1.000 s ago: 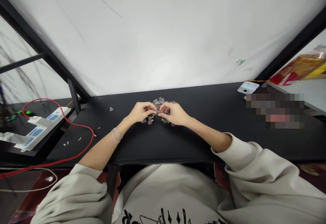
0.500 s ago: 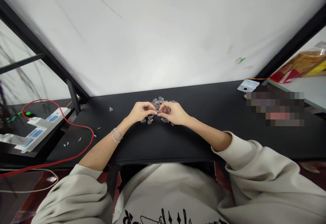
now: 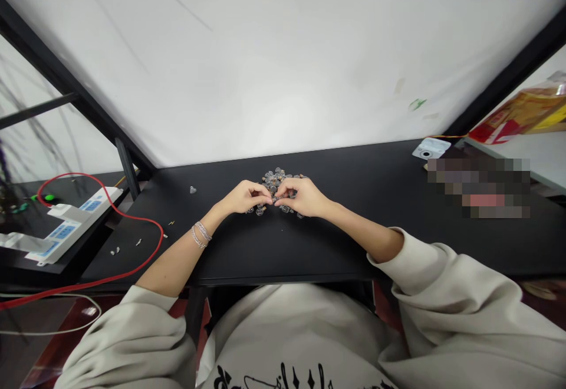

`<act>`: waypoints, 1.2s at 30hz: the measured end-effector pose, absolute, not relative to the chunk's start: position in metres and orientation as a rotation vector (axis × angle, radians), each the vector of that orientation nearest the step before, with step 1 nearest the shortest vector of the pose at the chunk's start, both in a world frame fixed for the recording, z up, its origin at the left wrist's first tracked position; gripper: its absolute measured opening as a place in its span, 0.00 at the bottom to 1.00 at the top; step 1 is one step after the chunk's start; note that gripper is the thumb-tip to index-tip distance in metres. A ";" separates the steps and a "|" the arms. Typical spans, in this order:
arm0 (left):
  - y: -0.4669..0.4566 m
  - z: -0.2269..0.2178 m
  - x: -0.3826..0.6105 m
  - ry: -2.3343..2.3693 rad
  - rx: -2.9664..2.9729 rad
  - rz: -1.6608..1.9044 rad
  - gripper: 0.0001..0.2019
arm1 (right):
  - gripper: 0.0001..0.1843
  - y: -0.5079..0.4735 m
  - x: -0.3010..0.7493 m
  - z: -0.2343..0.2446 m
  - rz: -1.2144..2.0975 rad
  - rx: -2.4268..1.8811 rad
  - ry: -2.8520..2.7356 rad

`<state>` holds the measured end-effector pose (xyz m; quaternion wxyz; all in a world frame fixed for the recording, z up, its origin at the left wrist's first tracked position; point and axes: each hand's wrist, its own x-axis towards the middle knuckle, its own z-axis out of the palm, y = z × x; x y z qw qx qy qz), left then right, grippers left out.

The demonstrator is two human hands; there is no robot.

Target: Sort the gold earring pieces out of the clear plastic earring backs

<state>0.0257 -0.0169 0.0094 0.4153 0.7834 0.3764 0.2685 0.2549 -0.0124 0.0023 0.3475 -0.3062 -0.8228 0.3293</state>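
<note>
A heap of several small clear, bulb-like glass pieces (image 3: 276, 180) lies on the black table (image 3: 354, 200). My left hand (image 3: 241, 197) rests at the heap's near left side with its fingers curled and pinched together. My right hand (image 3: 303, 196) is at the near right side, also pinched. The fingertips of both hands meet over a tiny piece from the heap, too small to name. Silver bracelets (image 3: 200, 234) circle my left wrist.
A white power strip (image 3: 71, 224) with a red cable (image 3: 145, 253) sits on a lower shelf at the left. Small loose bits (image 3: 115, 250) and a single piece (image 3: 193, 189) lie on the table's left part. A small white device (image 3: 428, 150) is at the back right.
My left hand has slipped slightly lower and nearer the table; both hands stay pinched together at the heap.
</note>
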 end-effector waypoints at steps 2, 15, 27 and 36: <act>-0.015 0.009 0.024 0.937 1.963 0.669 0.16 | 0.08 -0.013 0.255 0.002 0.884 -0.750 -2.121; -0.026 0.022 0.031 0.862 1.957 0.672 0.23 | 0.15 -0.022 0.250 0.008 0.726 -0.659 -1.983; -0.023 0.021 0.032 0.794 2.083 0.584 0.25 | 0.10 -0.020 0.250 -0.001 0.656 -0.620 -2.050; -0.026 0.026 0.034 0.760 2.129 0.624 0.26 | 0.07 -0.022 0.249 -0.003 0.639 -0.594 -2.075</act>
